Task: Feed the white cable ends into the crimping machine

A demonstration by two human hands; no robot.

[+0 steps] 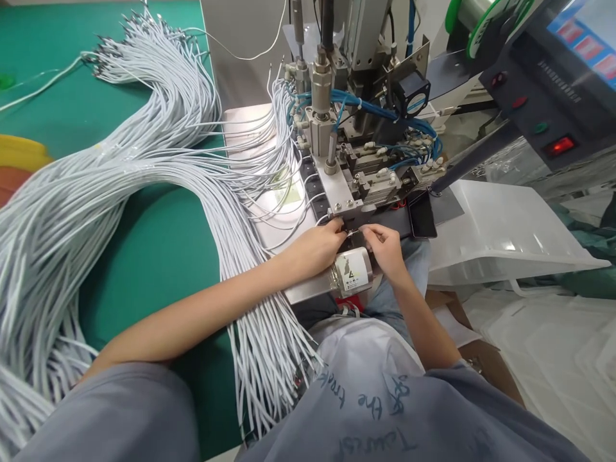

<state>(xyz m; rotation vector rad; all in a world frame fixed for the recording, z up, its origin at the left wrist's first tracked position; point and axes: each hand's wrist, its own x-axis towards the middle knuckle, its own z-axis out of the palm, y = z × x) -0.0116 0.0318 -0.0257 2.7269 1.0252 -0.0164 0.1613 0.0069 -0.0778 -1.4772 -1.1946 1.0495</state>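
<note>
At the front of a metal machine [337, 186], my left hand [327, 242] is closed with its fingertips pinched around the end of a white cable [323, 218]. Just to its right, my right hand [385, 247] pinches something small and thin near the cable end, too small to make out. The fingertips of both hands are a short way apart. Below them sits a small box with a white label [353, 271]. Many white cables [158, 160] lie in thick bundles to the left, some running up to the machine's left side.
A green mat [158, 256] lies under the cables. A black phone [422, 215] rests right of the machine. A white plastic tray [505, 224] stands further right, below a control box [553, 90] with a lit red switch. A wire spool [488, 25] is at the top right.
</note>
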